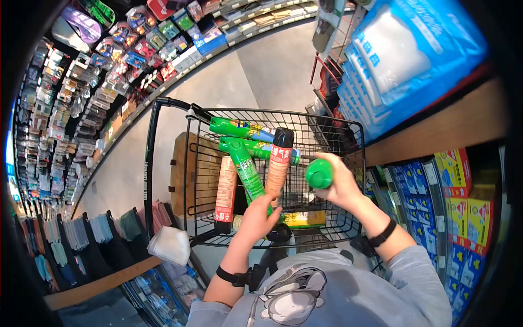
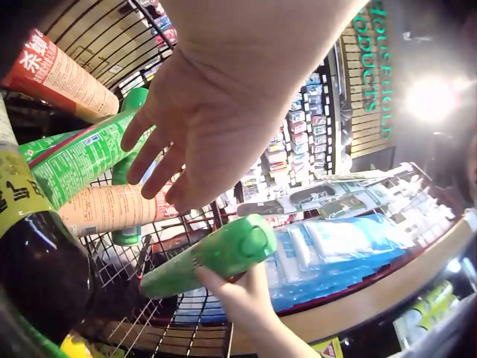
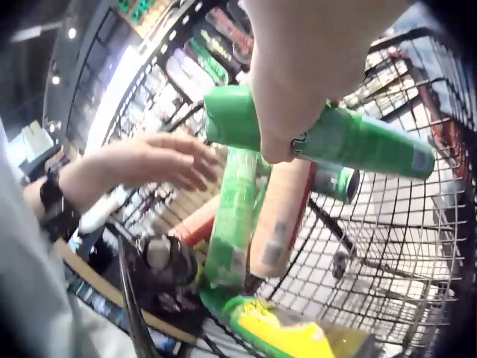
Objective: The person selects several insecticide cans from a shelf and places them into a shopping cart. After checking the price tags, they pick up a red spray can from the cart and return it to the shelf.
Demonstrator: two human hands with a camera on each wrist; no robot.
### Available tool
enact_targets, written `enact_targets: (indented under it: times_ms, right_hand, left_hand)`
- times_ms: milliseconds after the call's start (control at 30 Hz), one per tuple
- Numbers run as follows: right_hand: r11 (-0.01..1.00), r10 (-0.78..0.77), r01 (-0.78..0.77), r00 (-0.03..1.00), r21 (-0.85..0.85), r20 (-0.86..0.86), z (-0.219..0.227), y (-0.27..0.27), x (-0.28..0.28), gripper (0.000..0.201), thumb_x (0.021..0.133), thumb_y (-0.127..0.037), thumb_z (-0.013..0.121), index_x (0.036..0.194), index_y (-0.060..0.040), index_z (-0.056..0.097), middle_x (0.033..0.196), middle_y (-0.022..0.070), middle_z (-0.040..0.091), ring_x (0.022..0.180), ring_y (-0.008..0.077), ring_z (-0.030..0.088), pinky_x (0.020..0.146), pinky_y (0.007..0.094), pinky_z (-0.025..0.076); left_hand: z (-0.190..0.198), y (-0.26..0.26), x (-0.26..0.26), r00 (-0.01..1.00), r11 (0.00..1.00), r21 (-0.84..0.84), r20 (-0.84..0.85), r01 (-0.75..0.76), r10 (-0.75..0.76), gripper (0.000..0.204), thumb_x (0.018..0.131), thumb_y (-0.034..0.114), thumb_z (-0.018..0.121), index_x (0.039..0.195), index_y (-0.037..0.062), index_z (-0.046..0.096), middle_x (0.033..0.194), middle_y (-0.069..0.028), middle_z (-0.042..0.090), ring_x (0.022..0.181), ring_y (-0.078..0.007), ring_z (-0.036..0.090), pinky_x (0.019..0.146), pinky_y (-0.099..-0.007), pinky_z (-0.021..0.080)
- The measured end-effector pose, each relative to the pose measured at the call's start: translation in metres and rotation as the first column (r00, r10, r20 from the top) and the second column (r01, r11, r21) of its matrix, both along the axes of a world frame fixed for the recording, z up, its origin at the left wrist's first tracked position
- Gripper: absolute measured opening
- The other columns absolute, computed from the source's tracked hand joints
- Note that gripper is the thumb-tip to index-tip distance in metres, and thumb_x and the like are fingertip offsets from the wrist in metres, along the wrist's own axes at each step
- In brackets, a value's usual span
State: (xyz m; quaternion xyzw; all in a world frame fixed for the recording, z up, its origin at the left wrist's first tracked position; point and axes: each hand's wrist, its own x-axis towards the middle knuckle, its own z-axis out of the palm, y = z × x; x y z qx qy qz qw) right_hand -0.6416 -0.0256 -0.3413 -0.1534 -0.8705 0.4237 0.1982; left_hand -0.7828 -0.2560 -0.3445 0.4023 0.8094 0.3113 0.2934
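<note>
My right hand (image 1: pixel 341 182) grips a green spray can (image 1: pixel 319 174) over the right side of a black wire shopping cart (image 1: pixel 360 163). In the right wrist view the can (image 3: pixel 365 145) lies nearly level, its green cap to the left. My left hand (image 1: pixel 257 217) hovers at the cart's near side with fingers extended, overlapping the lower end of another green can (image 1: pixel 246 166). Beside that can lie an orange can with a black cap (image 1: pixel 279 163) and a red-and-orange can (image 1: pixel 225 188). More green cans (image 1: pixel 231 127) rest crosswise toward the far side.
A yellow package (image 1: pixel 305 219) lies at the cart's near edge. Blue-and-white packs (image 1: pixel 392 65) fill a shelf on the right, above boxed goods (image 1: pixel 455 218). Hanging goods (image 1: pixel 71 109) line the left across the aisle floor (image 1: pixel 229 82). A white cloth-like bundle (image 1: pixel 170 244) hangs by the handle.
</note>
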Motion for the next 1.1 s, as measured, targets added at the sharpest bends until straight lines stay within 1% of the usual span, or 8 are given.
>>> enact_targets:
  times_ms: [167,400,500,633,733,900,967,1100]
  right_hand:
    - [0.78,-0.423,0.242,0.884,-0.577,-0.201,0.088,-0.053,0.055,0.045,0.08,-0.009,0.081,0.118,-0.0011,0.059,0.108,0.0079,0.067,0.096,0.0164,0.065,0.089,0.0339,0.053]
    - [0.444,-0.648,0.278,0.756,-0.852,-0.091,0.131,-0.126,0.121,0.049,0.086,-0.029,0.079,0.122,-0.0026,0.057,0.108,0.0067,0.065,0.095,0.0183,0.066,0.082,0.0347,0.057]
    - [0.481,-0.621,0.325,0.782,-0.814,-0.055,0.141,-0.162,0.146,0.06,0.087,-0.037,0.079,0.129,-0.0038,0.052,0.114,0.0074,0.063,0.1,0.019,0.066,0.076,0.0358,0.06]
    - [0.577,-0.549,0.194,0.811,-0.794,-0.201,0.14,-0.2,0.172,0.059,0.096,-0.04,0.067,0.139,-0.0057,0.044,0.126,0.0058,0.058,0.116,0.0153,0.056,0.1,0.0348,0.048]
    - [0.469,-0.416,0.097,0.901,-0.878,-0.122,0.14,-0.235,0.188,0.053,0.098,-0.04,0.064,0.133,-0.0023,0.051,0.121,0.0063,0.063,0.112,0.0149,0.061,0.098,0.0341,0.048]
    - [0.42,-0.536,0.141,0.836,-0.896,-0.12,0.136,-0.273,0.226,0.053,0.095,-0.046,0.068,0.123,-0.0018,0.059,0.111,0.0079,0.069,0.101,0.0173,0.068,0.087,0.0341,0.055]
    - [0.43,-0.599,0.219,0.795,-0.876,-0.096,0.129,-0.279,0.25,0.06,0.091,-0.051,0.071,0.123,-0.0014,0.059,0.11,0.0084,0.069,0.101,0.0171,0.068,0.086,0.0359,0.056]
    - [0.362,-0.752,0.364,0.658,-0.858,-0.038,0.148,-0.299,0.303,0.062,0.088,-0.054,0.073,0.121,-0.0036,0.059,0.108,0.0079,0.069,0.096,0.018,0.07,0.081,0.0362,0.058]
  left_hand:
    - [0.039,-0.004,0.039,0.969,0.943,0.264,-0.195,0.202,-0.153,0.075,0.075,0.022,0.084,0.14,0.0062,0.049,0.134,-0.0203,0.055,0.126,-0.0392,0.052,0.107,-0.047,0.042]
    - [0.067,-0.058,0.083,0.855,0.906,0.28,-0.498,0.317,-0.145,0.102,0.059,0.018,0.091,0.148,0.0091,0.041,0.139,-0.0184,0.051,0.129,-0.0384,0.048,0.108,-0.0481,0.04]
    - [0.073,-0.086,0.098,0.85,0.861,0.35,-0.501,0.37,-0.162,0.099,0.064,0.014,0.087,0.15,0.0119,0.039,0.124,-0.0145,0.055,0.111,-0.0396,0.055,0.097,-0.0492,0.045]
    - [0.089,-0.121,0.121,0.884,0.845,0.404,0.155,0.35,-0.441,0.091,0.073,0.017,0.079,0.151,0.0051,0.035,0.132,-0.0159,0.057,0.121,-0.033,0.058,0.104,-0.0426,0.046]
    - [0.087,-0.141,0.138,0.622,0.856,0.407,0.592,0.318,-0.512,0.092,0.078,0.019,0.08,0.153,0.0002,0.03,0.137,-0.0132,0.054,0.128,-0.0198,0.051,0.108,-0.0375,0.041]
    - [0.092,-0.154,0.172,0.444,0.829,0.41,0.705,0.381,-0.553,0.092,0.079,0.019,0.08,0.153,0.0003,0.029,0.138,-0.0117,0.054,0.127,-0.0189,0.051,0.108,-0.0363,0.042]
    - [0.087,-0.148,0.184,0.073,0.826,0.373,0.895,0.423,-0.441,0.092,0.08,0.022,0.08,0.153,0.0011,0.029,0.137,-0.0119,0.055,0.123,-0.0186,0.055,0.105,-0.035,0.044]
    - [0.079,-0.132,0.233,-0.265,0.764,0.434,0.9,0.477,-0.345,0.094,0.083,0.047,0.077,0.151,0.0026,0.032,0.13,-0.0153,0.06,0.11,-0.0219,0.064,0.088,-0.0365,0.056]
